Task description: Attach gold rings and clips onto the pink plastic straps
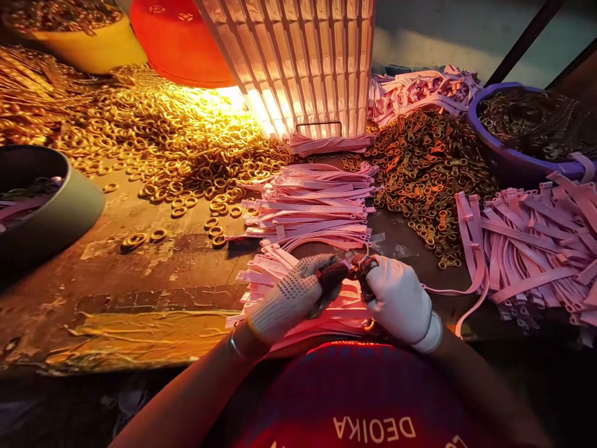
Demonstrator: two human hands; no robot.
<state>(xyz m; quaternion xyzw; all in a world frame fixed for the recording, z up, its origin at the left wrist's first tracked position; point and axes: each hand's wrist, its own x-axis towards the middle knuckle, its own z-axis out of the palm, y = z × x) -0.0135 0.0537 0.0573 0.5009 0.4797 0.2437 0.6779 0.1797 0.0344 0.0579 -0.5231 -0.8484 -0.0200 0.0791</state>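
Both of my hands meet above a stack of pink straps [321,202] near the table's front edge. A dotted, light knitted glove with dark fingertips covers my left hand [298,289], its fingers pinched together. On my right hand [396,295] is a white glove, also dark at the fingertips and closed. The fingertips nearly touch around the end of a pink strap, small and partly hidden. Gold rings [217,230] lie to the left of the stack, and small metal clasps [431,180] are heaped to its right.
A loose pile of pink straps [536,242] lies at the right, below a purple basin [513,155]. A dark round container [79,199] stands at the left. Behind are a ribbed panel [303,62], an orange-red lampshade [177,43] and a yellow tub [93,50].
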